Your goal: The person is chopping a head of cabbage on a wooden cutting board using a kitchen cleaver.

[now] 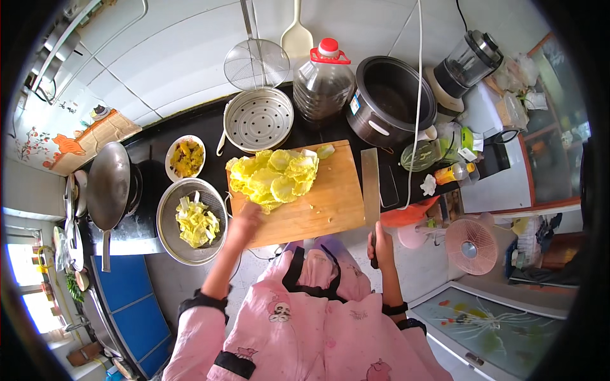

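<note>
My right hand (382,246) grips the dark handle of a cleaver (370,183). The broad steel blade points away from me beside the right edge of a wooden cutting board (329,205). My left hand (245,223), blurred, is over the board's front left corner, just below a heap of yellow-green napa cabbage leaves (274,176). Its fingers are too unclear to tell if they hold anything. One small leaf piece (325,151) lies apart at the board's back edge. Left of the board, a mesh strainer basket (167,224) contains cut cabbage pieces (197,223).
Behind the strainer is a bowl of yellowish food (187,157). A perforated steamer pot (259,116), a large red-capped jug (324,85) and a cooker pot (381,119) line the back. A wok (109,185) stands left; a phone (389,185) lies right of the cleaver.
</note>
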The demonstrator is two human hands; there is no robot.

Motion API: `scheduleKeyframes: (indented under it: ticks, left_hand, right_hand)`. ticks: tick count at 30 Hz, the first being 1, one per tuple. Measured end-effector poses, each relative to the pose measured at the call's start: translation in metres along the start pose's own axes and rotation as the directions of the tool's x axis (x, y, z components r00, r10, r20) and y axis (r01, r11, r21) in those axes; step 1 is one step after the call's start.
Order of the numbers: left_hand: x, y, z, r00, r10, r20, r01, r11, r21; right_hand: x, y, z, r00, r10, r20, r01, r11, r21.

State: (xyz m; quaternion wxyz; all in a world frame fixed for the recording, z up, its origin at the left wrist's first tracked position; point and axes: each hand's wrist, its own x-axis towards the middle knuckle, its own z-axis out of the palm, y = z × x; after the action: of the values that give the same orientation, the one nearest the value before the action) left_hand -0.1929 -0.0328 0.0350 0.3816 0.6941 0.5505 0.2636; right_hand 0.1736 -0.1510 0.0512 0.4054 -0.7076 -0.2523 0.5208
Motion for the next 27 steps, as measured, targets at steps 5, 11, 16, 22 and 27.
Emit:
scheduleKeyframes:
  ticks: [5, 11, 16, 22, 27]
  left_hand:
    - [-0.029, -0.055, -0.098, 0.898, -0.070, -0.435, 0.348, 0.717, 0.604]
    - [0.022, -0.006, -0.024, 0.955, 0.167, -0.247, -0.024, 0.869, 0.495]
    - [0.106, 0.034, 0.074, 0.946, 0.323, 0.016, -0.289, 0.823, 0.489]
    - [0.144, 0.026, 0.121, 0.966, 0.182, 0.184, -0.258, 0.744, 0.616]
    - [0.153, 0.024, 0.120, 0.967, 0.138, 0.213, -0.236, 0.796, 0.558]
  right_hand:
    - [0.026, -0.002, 0.010, 0.996, 0.080, 0.040, -0.081, 0.996, 0.024]
    - [0.045, -0.013, -0.002, 0.983, -0.029, 0.182, 0.056, 0.988, -0.145]
    - [0.047, -0.027, -0.024, 0.976, -0.050, 0.210, 0.099, 0.968, -0.231]
    - [0.053, -0.004, -0.051, 0.967, -0.145, 0.211, 0.179, 0.971, -0.157]
    - [0.057, -0.008, -0.078, 0.956, -0.165, 0.242, 0.233, 0.928, -0.290]
